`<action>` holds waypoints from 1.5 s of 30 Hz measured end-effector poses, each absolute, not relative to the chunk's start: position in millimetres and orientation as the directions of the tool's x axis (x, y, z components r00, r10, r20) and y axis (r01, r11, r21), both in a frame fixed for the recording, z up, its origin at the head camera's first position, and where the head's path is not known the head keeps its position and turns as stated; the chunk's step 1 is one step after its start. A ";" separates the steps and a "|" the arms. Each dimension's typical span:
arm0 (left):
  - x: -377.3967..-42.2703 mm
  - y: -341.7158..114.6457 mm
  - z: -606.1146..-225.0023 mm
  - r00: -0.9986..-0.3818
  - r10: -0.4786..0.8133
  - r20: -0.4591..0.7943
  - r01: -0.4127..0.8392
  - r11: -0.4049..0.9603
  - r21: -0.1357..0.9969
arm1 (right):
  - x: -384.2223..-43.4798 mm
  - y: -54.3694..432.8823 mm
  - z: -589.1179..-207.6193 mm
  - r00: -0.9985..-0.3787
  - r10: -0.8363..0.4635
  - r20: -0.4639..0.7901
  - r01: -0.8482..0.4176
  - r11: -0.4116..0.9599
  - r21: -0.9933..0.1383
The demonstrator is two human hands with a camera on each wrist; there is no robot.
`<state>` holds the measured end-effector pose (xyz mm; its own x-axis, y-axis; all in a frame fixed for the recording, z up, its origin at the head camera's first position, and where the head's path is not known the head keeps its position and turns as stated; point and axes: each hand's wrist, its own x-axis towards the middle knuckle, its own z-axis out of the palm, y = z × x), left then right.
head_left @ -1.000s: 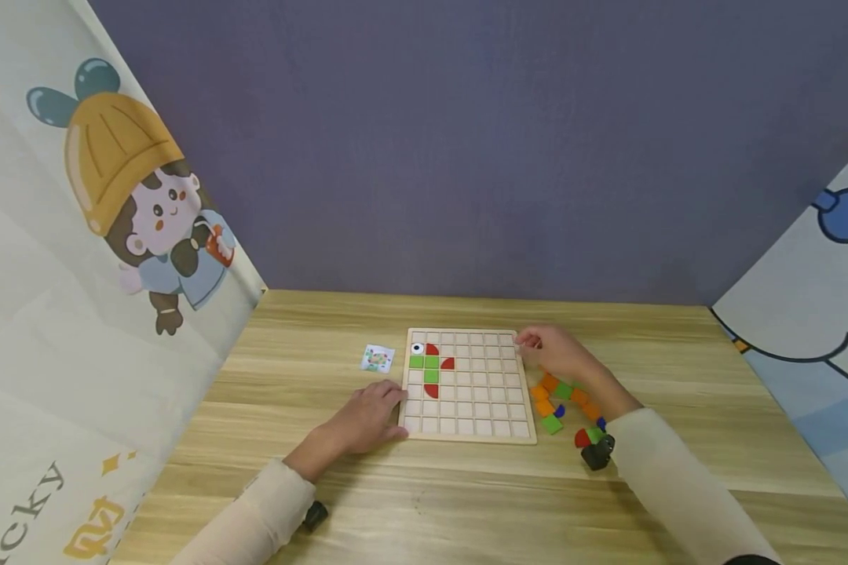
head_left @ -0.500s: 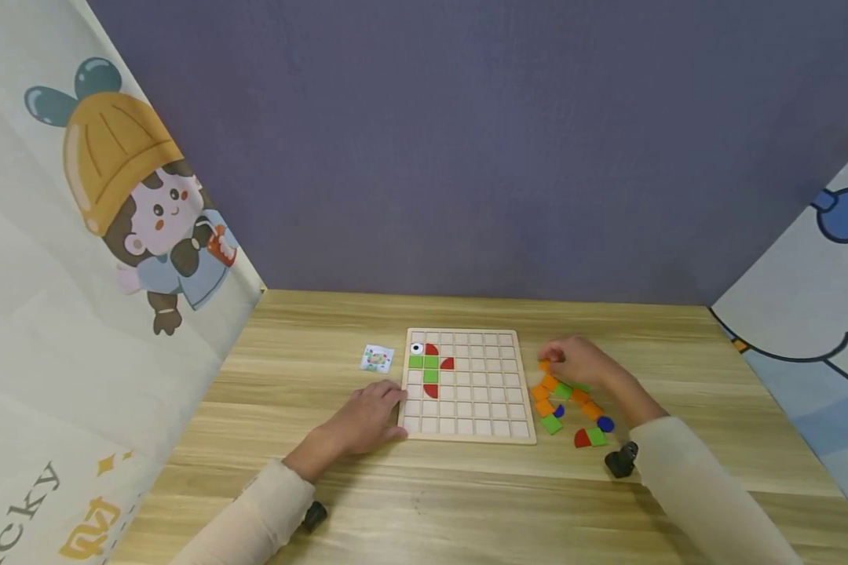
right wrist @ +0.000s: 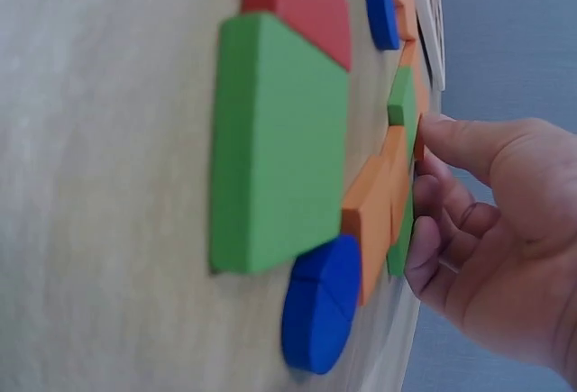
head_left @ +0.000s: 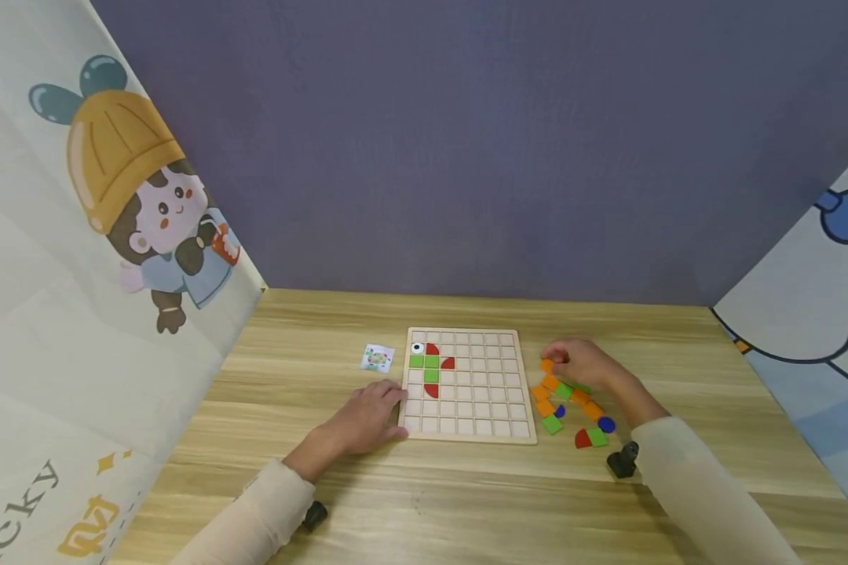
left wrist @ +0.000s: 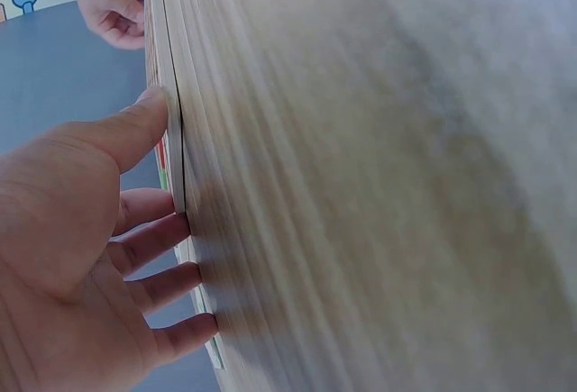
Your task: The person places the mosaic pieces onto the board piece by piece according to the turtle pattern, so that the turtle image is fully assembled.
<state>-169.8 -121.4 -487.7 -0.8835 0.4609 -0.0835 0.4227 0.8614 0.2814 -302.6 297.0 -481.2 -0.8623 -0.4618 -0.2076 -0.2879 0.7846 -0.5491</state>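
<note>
My left hand (head_left: 369,417) rests at the left edge of the wooden grid board (head_left: 469,430). In the left wrist view, its thumb and fingers (left wrist: 162,288) touch the board's rim and the tabletop beside it. Several tiles lie in the grid's upper left: an eye tile (head_left: 418,348), green squares (head_left: 432,376) and red quarter-round pieces (head_left: 432,390). My right hand (head_left: 581,362) is over the far end of the loose blocks right of the board. Its thumb and fingers pinch an orange block (head_left: 547,366), mostly hidden behind the thumb in the right wrist view.
Loose orange, green, blue and red blocks (head_left: 553,424) lie scattered right of the board. Nearest me are a red quarter-round (head_left: 583,439) and a green square (head_left: 597,437). A small patterned card (head_left: 378,358) lies left of the board. A dark wall (head_left: 466,196) stands behind the table.
My right hand has moved right from the board's upper right corner to the orange block, then stayed there over the last half second. The left hand and placed tiles have not moved.
</note>
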 end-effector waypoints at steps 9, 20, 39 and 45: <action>-170.0 -122.7 -489.2 -0.884 0.456 -0.106 0.417 0.870 0.263 | -301.2 295.2 -482.0 -0.864 -0.460 -0.207 -0.269 0.768 -0.582; -169.5 -121.3 -487.4 -0.883 0.457 -0.102 0.421 0.870 0.256 | -302.3 297.8 -484.4 -0.862 -0.470 -0.190 -0.290 0.764 -0.576; -169.5 -120.7 -485.4 -0.883 0.453 -0.121 0.411 0.873 0.264 | -302.9 298.7 -482.1 -0.877 -0.475 -0.078 -0.322 0.699 -0.638; -169.5 -120.4 -484.8 -0.883 0.455 -0.115 0.414 0.871 0.266 | -301.7 280.5 -482.2 -0.886 -0.458 -0.072 -0.302 0.688 -0.660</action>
